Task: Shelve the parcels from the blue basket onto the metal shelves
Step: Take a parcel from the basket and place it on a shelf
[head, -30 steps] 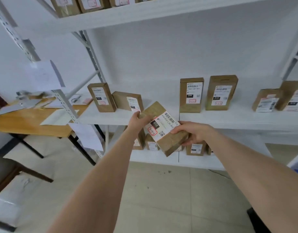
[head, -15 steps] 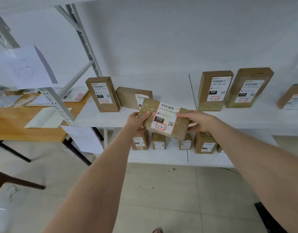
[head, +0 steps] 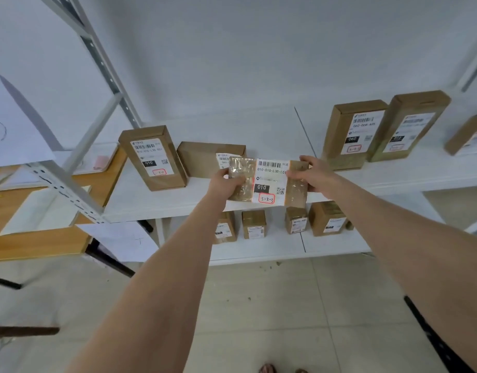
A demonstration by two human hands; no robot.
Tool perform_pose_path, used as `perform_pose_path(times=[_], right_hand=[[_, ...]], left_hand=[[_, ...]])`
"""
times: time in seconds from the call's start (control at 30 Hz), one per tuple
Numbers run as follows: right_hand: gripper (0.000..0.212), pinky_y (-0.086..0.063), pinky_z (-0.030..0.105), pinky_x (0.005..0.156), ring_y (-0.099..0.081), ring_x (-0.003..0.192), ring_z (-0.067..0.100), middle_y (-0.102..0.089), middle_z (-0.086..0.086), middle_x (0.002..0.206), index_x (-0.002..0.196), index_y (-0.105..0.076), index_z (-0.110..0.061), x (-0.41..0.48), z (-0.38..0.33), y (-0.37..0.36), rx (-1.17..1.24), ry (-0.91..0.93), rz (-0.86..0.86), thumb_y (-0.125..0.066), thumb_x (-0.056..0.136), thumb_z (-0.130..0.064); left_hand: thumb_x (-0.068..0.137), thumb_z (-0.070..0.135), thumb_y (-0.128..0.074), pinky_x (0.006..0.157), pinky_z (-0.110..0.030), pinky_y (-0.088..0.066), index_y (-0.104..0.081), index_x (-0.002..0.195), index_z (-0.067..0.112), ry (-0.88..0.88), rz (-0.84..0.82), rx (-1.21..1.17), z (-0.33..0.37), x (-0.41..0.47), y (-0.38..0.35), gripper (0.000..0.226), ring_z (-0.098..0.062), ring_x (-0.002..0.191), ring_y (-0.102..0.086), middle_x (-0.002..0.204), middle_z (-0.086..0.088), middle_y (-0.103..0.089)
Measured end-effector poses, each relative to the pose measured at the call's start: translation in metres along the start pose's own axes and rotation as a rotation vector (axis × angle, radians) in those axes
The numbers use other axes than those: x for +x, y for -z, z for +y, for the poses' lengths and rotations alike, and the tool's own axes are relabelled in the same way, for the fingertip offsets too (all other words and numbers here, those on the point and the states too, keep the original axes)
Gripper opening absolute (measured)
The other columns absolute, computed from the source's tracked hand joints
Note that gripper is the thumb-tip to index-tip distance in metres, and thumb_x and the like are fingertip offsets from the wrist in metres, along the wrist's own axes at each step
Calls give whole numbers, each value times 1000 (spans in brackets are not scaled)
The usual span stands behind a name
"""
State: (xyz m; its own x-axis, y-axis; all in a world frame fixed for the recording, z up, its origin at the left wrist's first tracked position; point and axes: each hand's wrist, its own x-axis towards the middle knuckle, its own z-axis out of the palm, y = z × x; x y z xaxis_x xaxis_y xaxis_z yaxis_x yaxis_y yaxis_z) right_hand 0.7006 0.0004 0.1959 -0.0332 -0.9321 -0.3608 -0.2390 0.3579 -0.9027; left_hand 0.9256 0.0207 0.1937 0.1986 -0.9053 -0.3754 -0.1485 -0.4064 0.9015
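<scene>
Both the left hand (head: 226, 181) and right hand (head: 314, 175) grip the ends of a brown taped cardboard parcel (head: 268, 183), held upright at the white metal shelf (head: 258, 135) edge; it looks light and stiff, with slick tape, so end holds suit it.

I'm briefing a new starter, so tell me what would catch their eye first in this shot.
First, the taped brown parcel in the centre, white label marked 010 and 3-3-3, gripped at its ends by the left hand and right hand in front of the middle shelf. Then the boxes standing on that shelf: an upright 010 box to the left, an upright 060 box to the right.
</scene>
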Motion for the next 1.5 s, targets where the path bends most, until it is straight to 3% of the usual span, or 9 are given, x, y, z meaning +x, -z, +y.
perform_pose_path(times=[0.13, 0.3, 0.47, 0.63, 0.73, 1.07, 1.2, 1.3, 1.5], right_hand=[[81, -45, 44, 104, -49, 125, 26, -47, 7, 143, 146, -40, -16, 6, -4, 7, -170, 96, 79, -81, 76, -16], [67, -43, 42, 104, -50, 123, 24, -53, 3, 136, 135, -53, -19, 11, -8, 12, -350, 178, 181, -82, 74, -15], [56, -42, 35, 97, -52, 122, 24, -57, 3, 134, 134, -55, -20, 14, -4, 13, -489, 243, 288, -74, 82, -13], [49, -43, 34, 100, -51, 123, 26, -53, 7, 140, 138, -53, -19, 29, 6, 15, -522, 250, 315, -57, 92, -1], [49, -42, 32, 102, -51, 123, 26, -52, 8, 140, 137, -54, -16, 39, 11, 13, -509, 256, 315, -49, 93, 5], [49, -48, 36, 97, -54, 118, 27, -56, 7, 134, 134, -56, -18, 55, 22, 21, -626, 288, 306, -55, 90, 4], [48, -48, 35, 85, -45, 124, 26, -38, 6, 143, 135, -50, -20, 51, 17, 20, -857, 280, 296, -63, 90, -15], [56, -44, 38, 97, -27, 140, 26, -26, 7, 153, 140, -42, -17, 44, 11, 19, -1135, 443, 282, -64, 89, -18], [55, -36, 36, 107, -24, 142, 24, -29, 6, 154, 145, -38, -14, 29, 12, 3, -1332, 599, 104, -53, 92, -8]], left_hand=[[87, 7, -65, 68, -27, -53, -44, 136, 11, -9, 1, -5, 3, 6, -10, 53, -21, 88, -62, 115, -8, -62], [88, 9, -63, 98, -39, -50, -52, 132, 9, -5, 24, 14, 5, 15, -21, 45, -26, 108, -62, 121, -11, -63], [89, 5, -56, 79, -28, -47, -54, 131, 11, -31, 28, 49, 7, 18, -36, 42, -18, 86, -56, 119, -9, -64], [89, 4, -56, 91, -32, -47, -44, 138, 9, -2, 23, 44, 2, 25, -47, 51, -27, 109, -59, 126, -11, -60], [88, 3, -56, 84, -30, -47, -49, 134, 9, 10, 26, 52, -2, 32, -51, 47, -25, 99, -59, 123, -11, -62], [85, 6, -58, 75, -28, -44, -53, 131, 7, 0, 64, 100, -8, 43, -65, 46, -19, 81, -52, 115, -9, -64], [88, 13, -55, 81, -31, -45, -42, 138, 8, -43, 155, 320, 1, 35, -68, 52, -22, 98, -53, 126, -8, -55], [88, 13, -52, 89, -38, -47, -36, 139, 12, -285, 314, 713, 9, 24, -70, 53, -27, 121, -45, 137, -8, -41], [91, 12, -51, 104, -39, -38, -30, 146, 17, -590, 63, 1205, 9, 22, -90, 60, -24, 140, -27, 152, -4, -29]])
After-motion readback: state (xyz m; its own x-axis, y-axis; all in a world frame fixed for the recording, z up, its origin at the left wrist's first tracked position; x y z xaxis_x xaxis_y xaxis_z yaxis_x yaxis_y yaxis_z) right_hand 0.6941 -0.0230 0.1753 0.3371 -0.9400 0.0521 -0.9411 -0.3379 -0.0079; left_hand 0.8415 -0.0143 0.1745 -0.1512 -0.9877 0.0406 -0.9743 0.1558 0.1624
